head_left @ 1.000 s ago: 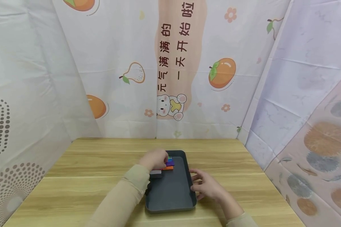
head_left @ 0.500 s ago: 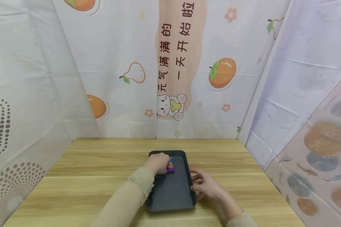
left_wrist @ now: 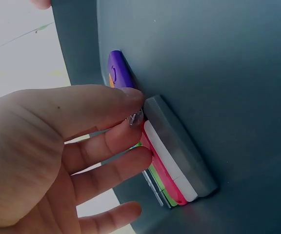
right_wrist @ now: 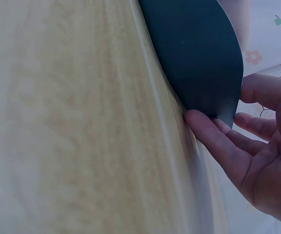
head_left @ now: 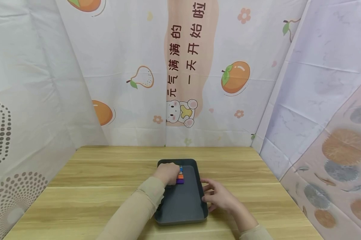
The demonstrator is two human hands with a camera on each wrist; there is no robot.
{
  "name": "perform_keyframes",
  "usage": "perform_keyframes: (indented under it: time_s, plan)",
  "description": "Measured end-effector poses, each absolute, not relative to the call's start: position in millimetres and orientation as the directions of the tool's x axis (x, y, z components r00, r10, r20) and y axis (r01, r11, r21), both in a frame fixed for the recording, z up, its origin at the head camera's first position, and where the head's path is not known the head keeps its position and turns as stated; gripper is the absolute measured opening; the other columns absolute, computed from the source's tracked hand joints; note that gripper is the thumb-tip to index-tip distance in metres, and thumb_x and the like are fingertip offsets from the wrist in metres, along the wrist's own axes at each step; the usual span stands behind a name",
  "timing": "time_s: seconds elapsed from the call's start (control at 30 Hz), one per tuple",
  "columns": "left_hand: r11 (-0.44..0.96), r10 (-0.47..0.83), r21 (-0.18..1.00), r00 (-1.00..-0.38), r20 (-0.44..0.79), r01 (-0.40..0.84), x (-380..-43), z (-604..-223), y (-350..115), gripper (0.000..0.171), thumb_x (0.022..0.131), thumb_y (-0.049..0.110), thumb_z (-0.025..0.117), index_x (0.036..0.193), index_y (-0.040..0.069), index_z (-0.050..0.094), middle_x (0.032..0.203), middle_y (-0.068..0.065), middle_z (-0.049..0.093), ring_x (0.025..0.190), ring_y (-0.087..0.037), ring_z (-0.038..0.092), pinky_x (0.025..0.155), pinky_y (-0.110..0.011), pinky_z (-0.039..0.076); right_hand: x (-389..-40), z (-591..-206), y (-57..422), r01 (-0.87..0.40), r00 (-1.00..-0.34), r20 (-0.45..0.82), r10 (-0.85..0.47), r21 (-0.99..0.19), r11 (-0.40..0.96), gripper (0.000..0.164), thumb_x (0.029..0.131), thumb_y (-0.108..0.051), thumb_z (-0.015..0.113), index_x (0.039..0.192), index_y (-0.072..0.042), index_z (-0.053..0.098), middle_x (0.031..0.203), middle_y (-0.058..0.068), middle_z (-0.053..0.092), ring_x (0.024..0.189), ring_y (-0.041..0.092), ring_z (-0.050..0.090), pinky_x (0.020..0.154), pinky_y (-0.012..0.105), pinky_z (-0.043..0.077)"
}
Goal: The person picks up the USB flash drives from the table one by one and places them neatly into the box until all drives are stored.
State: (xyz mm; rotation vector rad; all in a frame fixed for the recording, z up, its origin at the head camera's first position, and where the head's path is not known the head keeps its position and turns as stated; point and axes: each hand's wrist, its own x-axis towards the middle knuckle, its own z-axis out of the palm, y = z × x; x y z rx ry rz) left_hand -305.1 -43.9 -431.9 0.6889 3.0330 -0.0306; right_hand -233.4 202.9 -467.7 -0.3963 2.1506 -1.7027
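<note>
My left hand [head_left: 167, 173] is inside the dark grey tray [head_left: 184, 205], at its far left part. In the left wrist view, thumb and forefinger pinch the clear, shiny end of a slim purple stick [left_wrist: 120, 69]; its exact kind is unclear. An orange stick [head_left: 180, 176] lies alongside it in the head view. Below the fingertips, a white stick [left_wrist: 170, 163], a pink one [left_wrist: 166, 180] and a green one [left_wrist: 163, 186] lie side by side, next to a grey block [left_wrist: 182, 146]. My right hand [head_left: 218, 196] touches the tray's right wall with loosely bent fingers.
The tray stands on a wood-grain table [head_left: 87, 193]. Beyond the table's far edge hangs a printed curtain [head_left: 123, 110], with more cloth at both sides. A blue piece [head_left: 181, 168] lies beyond the orange stick.
My left hand has moved slightly right and nearer with the purple stick, which has gone from beyond the orange stick to its near side. The right hand and tray have stayed put.
</note>
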Motion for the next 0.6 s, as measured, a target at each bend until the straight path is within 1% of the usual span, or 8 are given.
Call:
perform_keyframes:
  time_s: [0.1, 0.2, 0.27, 0.43, 0.6]
  plan:
    - [0.91, 0.413, -0.023, -0.91, -0.038, 0.414, -304.7, -430.8, -43.3, 0.007, 0.084, 0.012, 0.077, 0.085, 0.015, 0.071, 0.079, 0.0, 0.064, 0.065, -0.016, 0.055, 0.059, -0.037, 0.053, -233.4, -467.5, 202.8, 0.008, -0.893, -0.112, -0.437, -0.972, 0.234, 0.074, 0.088, 0.003, 0.068, 0.155, -0.002, 0.036, 0.128, 0.029, 0.052, 0.103, 0.035, 0.065, 0.063, 0.053, 0.061]
    - [0.919, 0.392, -0.019, -0.919, -0.047, 0.393, -304.6, -429.5, -42.9, 0.012, 0.084, 0.013, 0.078, 0.095, 0.013, 0.073, 0.084, -0.002, 0.066, 0.067, -0.016, 0.055, 0.06, -0.037, 0.054, -233.6, -467.7, 202.7, 0.009, -0.892, -0.113, -0.437, -0.972, 0.233, 0.074, 0.089, 0.003, 0.069, 0.155, -0.002, 0.036, 0.127, 0.028, 0.052, 0.103, 0.035, 0.065, 0.063, 0.053, 0.061]
    - [0.922, 0.385, -0.019, -0.922, -0.052, 0.386, -304.6, -428.7, -42.8, 0.015, 0.083, 0.012, 0.078, 0.098, 0.012, 0.074, 0.085, -0.002, 0.066, 0.067, -0.016, 0.055, 0.061, -0.038, 0.054, -233.5, -467.6, 202.9, 0.008, -0.893, -0.112, -0.436, -0.972, 0.234, 0.074, 0.088, 0.003, 0.069, 0.155, -0.002, 0.036, 0.127, 0.028, 0.052, 0.103, 0.035, 0.065, 0.063, 0.053, 0.061]
    - [0.92, 0.388, -0.039, -0.921, -0.045, 0.389, -303.9, -427.6, -42.4, 0.008, 0.083, 0.012, 0.077, 0.09, 0.013, 0.072, 0.08, -0.001, 0.064, 0.066, -0.016, 0.054, 0.06, -0.037, 0.053, -233.0, -467.5, 203.3, 0.004, -0.894, -0.108, -0.434, -0.972, 0.233, 0.074, 0.088, 0.003, 0.068, 0.155, -0.002, 0.036, 0.126, 0.028, 0.052, 0.102, 0.035, 0.065, 0.062, 0.053, 0.061]
    - [0.919, 0.388, -0.05, -0.921, -0.042, 0.39, -302.9, -426.0, -42.2, 0.007, 0.082, 0.012, 0.077, 0.085, 0.014, 0.071, 0.077, 0.0, 0.064, 0.065, -0.016, 0.054, 0.059, -0.037, 0.054, -233.0, -467.2, 203.2, 0.006, -0.895, -0.108, -0.434, -0.973, 0.23, 0.074, 0.088, 0.003, 0.069, 0.155, -0.002, 0.037, 0.127, 0.028, 0.052, 0.102, 0.035, 0.065, 0.063, 0.053, 0.061]
